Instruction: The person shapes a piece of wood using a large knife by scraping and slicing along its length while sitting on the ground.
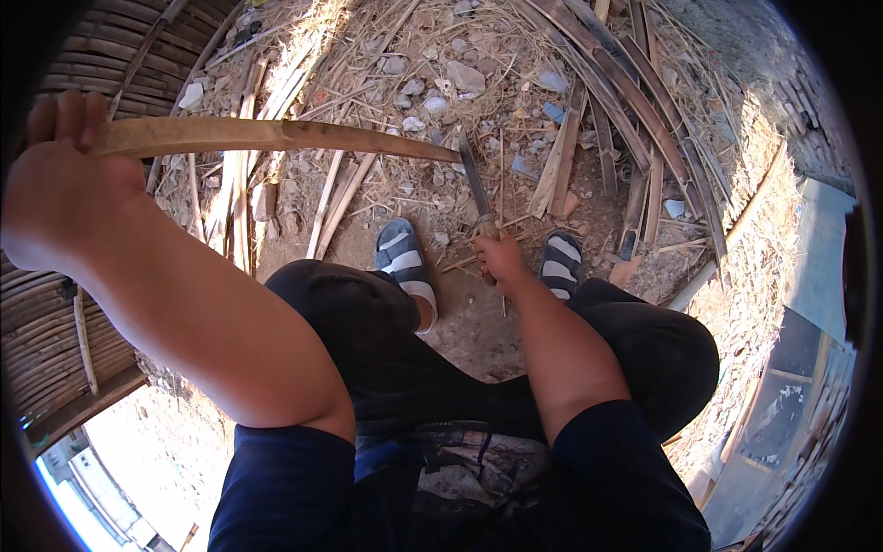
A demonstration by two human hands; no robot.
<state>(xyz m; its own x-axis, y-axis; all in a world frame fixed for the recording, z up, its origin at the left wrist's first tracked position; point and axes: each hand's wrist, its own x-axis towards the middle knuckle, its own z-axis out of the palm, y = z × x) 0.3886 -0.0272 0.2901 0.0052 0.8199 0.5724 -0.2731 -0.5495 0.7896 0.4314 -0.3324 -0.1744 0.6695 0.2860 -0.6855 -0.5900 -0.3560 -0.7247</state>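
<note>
My left hand (78, 179) is raised at the far left, its fingers closed round one end of a long split bamboo strip (285, 136). The strip stretches across to the middle, narrowing toward its far end. My right hand (499, 258), low between my feet, grips the handle of a machete-like knife (476, 184). Its dark blade points up and away from me, and its tip region meets or overlaps the strip's thin end; whether it cuts in, I cannot tell. Part of my left fingers fades into the dark rim of the picture.
Split bamboo pieces (635, 101) lie heaped at the far right, with more strips (241, 184) at the left. Stones (465, 77), shavings and straw cover the ground. A bamboo-slat wall (55, 322) rises at the left, and pale panels (819, 258) stand at the right. My sandalled feet (402, 253) are close by.
</note>
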